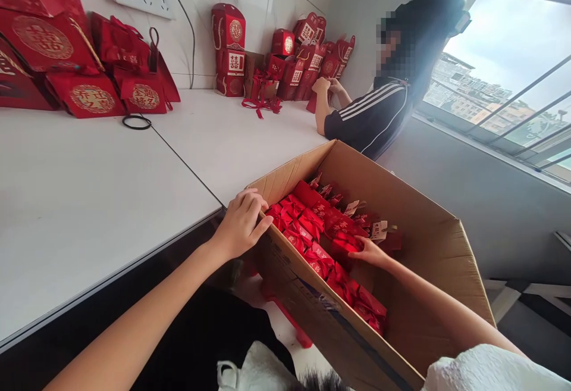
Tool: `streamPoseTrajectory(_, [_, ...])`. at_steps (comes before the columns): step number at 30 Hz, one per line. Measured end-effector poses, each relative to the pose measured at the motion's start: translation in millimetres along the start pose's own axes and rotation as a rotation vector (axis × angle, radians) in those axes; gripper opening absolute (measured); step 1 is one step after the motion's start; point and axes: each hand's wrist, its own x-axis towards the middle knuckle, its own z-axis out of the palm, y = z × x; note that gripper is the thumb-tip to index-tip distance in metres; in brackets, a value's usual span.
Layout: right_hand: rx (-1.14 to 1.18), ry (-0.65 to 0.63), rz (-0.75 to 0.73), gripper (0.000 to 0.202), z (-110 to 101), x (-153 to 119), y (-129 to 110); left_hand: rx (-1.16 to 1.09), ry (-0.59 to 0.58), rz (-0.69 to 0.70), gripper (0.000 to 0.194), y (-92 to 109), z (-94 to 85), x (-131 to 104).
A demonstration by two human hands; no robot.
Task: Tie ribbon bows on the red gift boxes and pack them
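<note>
A large open cardboard box [419,200] stands in front of me, partly filled with rows of small red gift boxes [312,221] tied with red ribbon. My left hand [244,221] is closed over the carton's near left rim, thumb inside the edge. Down inside the carton, my right hand [372,253] grips a red gift box [344,241] between thumb and fingers, beside the other boxes. White tags [379,230] stick up from red items along the far side. How deep the layers go is hidden.
Red gift boxes [93,99] are stacked on the white table [89,183] at left, with more stacks [229,52] along the wall. A black ring [136,122] lies nearby. A co-worker [379,111] handles a red box at the far end. A barred window [504,81] is at right.
</note>
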Motion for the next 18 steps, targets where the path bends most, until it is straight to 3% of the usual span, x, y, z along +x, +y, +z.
streamPoseTrajectory(7, [-0.069, 0.141, -0.066, 0.069, 32, -8, 27, -0.017, 0.001, -0.017, 0.019, 2, -0.1, -1])
streamPoseTrajectory(11, [-0.074, 0.181, -0.098, 0.069, 60, 1, 21, -0.017, 0.004, -0.019, 0.02, 2, 0.0, -1])
streamPoseTrajectory(14, [-0.074, 0.206, -0.085, 0.054, 79, 14, 13, -0.024, 0.0, -0.028, 0.021, 0, 2.8, 1])
streamPoseTrajectory(18, [-0.081, 0.167, -0.153, 0.042, 75, 19, -7, -0.035, -0.01, -0.03, 0.022, 3, 3.8, 1])
